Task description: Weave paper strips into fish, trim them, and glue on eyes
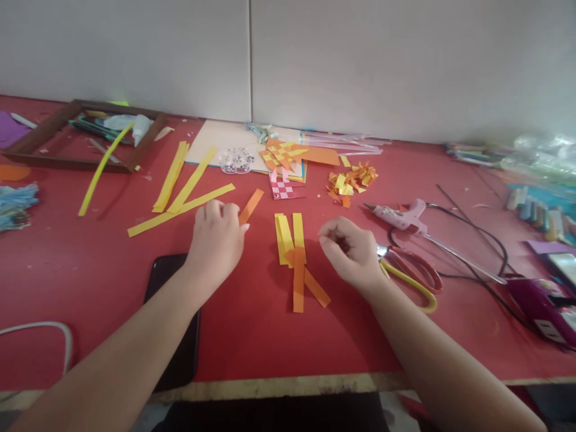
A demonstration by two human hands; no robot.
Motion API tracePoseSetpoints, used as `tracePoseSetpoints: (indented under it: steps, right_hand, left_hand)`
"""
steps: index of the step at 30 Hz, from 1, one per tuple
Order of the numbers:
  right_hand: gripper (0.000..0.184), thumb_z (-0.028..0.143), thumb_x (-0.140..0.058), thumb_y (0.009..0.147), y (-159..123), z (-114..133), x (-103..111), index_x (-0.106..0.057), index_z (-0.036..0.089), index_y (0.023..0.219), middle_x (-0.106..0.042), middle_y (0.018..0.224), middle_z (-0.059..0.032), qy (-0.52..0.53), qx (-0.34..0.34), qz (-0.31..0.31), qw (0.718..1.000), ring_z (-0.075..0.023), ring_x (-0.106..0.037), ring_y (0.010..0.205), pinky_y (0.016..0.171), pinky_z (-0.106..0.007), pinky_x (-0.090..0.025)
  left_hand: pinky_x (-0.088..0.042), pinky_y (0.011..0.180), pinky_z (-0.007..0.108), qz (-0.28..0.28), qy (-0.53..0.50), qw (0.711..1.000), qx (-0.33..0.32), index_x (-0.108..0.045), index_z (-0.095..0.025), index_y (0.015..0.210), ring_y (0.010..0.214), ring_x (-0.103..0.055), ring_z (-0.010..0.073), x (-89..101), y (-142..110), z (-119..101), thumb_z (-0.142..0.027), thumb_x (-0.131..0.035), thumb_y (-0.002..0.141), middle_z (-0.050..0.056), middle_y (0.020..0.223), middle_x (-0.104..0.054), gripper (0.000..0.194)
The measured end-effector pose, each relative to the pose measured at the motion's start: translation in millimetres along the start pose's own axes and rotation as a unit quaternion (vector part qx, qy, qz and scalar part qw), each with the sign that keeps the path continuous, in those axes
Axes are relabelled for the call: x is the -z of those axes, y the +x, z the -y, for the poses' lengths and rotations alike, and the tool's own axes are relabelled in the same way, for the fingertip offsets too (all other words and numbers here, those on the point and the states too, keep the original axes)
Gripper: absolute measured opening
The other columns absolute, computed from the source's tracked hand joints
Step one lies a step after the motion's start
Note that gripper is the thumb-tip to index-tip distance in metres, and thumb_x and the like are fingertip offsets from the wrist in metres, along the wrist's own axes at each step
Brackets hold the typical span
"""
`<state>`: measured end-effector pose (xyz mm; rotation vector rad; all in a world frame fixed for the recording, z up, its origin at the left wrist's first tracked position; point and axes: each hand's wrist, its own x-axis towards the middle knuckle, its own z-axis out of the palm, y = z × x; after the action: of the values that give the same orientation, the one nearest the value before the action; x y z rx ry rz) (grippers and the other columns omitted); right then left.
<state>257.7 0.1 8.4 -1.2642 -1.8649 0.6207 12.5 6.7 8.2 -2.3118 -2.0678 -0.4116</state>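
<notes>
My left hand (pixel 216 237) is closed, with an orange paper strip (pixel 252 206) sticking out past its thumb and fingertips. Between my two hands lie short yellow paper strips (pixel 283 237), overlapped at their lower ends by two more orange strips (pixel 299 282). My right hand (pixel 351 249) hovers just right of this group, thumb and forefinger pinched together; nothing shows between them. Scissors (pixel 411 273) with red and yellow handles lie beside the right wrist, their blades partly hidden behind the hand. A dark phone (pixel 168 276) rests partly under my left forearm.
Long yellow strips (pixel 180 180) lie at the left, near a wooden frame (pixel 45 132). Further back are a woven pink paper fish (pixel 282 187), orange woven pieces (pixel 283 156) and paper scraps (pixel 351 180). A pink glue gun (pixel 402 216) with its cord is at the right.
</notes>
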Motion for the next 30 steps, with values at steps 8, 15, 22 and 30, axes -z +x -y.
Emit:
tracePoseSetpoints:
  steps: [8,15,22,30]
  right_hand:
    - [0.008,0.015,-0.053,0.078,0,3,-9,-0.056,0.021,0.073,-0.048,0.052,0.0063,-0.012,0.033,0.004,0.999,-0.0083,-0.041,0.046,0.045,-0.022,-0.032]
    - [0.005,0.018,-0.056,0.082,-1,1,-14,-0.059,0.020,0.078,-0.049,0.054,0.0062,-0.003,0.021,-0.007,1.000,-0.0084,-0.041,0.047,0.045,-0.022,-0.034]
    - [0.012,0.018,-0.056,0.091,-1,12,-13,-0.066,0.021,0.086,-0.068,0.071,-0.0008,0.042,0.137,0.040,0.989,-0.0125,-0.060,0.063,0.060,-0.026,-0.048]
    - [0.025,0.033,-0.054,0.096,-2,13,-17,-0.074,0.021,0.086,-0.074,0.083,-0.0043,0.079,0.083,0.055,0.992,-0.0156,-0.066,0.070,0.064,-0.029,-0.050]
  left_hand:
    - [-0.047,0.082,0.046,0.023,-0.010,1.000,0.002,-0.056,-0.014,0.089,0.093,-0.056,0.0336,-3.4,3,4,-0.019,-0.054,0.091,0.016,0.094,-0.060,0.005]
    - [-0.050,0.069,0.035,0.000,-0.101,0.995,-0.008,-0.051,-0.020,0.088,0.081,-0.061,0.0231,2.7,8,3,-0.013,-0.056,0.089,0.006,0.088,-0.063,0.009]
    - [-0.054,0.079,0.027,0.024,-0.484,0.873,-0.049,-0.058,-0.022,0.098,0.091,-0.065,0.0149,6.0,4,-12,-0.026,-0.067,0.087,0.003,0.101,-0.064,0.016]
    - [-0.057,0.069,0.024,0.242,-0.636,0.732,-0.028,-0.050,-0.022,0.094,0.081,-0.068,0.0124,13.0,-2,-19,-0.027,-0.078,0.078,0.000,0.101,-0.059,0.033]
